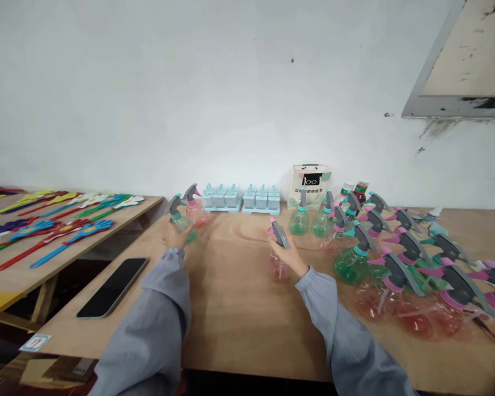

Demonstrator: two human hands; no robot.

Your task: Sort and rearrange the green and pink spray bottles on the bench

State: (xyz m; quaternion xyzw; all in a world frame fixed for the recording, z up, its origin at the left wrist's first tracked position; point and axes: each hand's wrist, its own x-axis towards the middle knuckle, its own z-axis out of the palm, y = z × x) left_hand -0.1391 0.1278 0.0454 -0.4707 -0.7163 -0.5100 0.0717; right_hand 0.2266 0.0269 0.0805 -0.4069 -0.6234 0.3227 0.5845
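My left hand (175, 233) is wrapped round a green spray bottle (184, 224) with a grey and teal trigger head, at the left of the table. Just behind it stands a pink spray bottle (197, 212), close beside the green one. Near the middle, my right hand (289, 254) grips another pink spray bottle (279, 269) by its grey and pink trigger head. Its round clear body hangs below my fingers; I cannot tell whether it touches the wood.
Several green and pink spray bottles (350, 264) crowd the right side. At the wall are pale blue ice-pop moulds (261, 201), a paper bag (308, 187) and sauce bottles (361, 191). A phone (113, 288) lies left; a second table (119, 226) holds colourful hand-shaped sticks.
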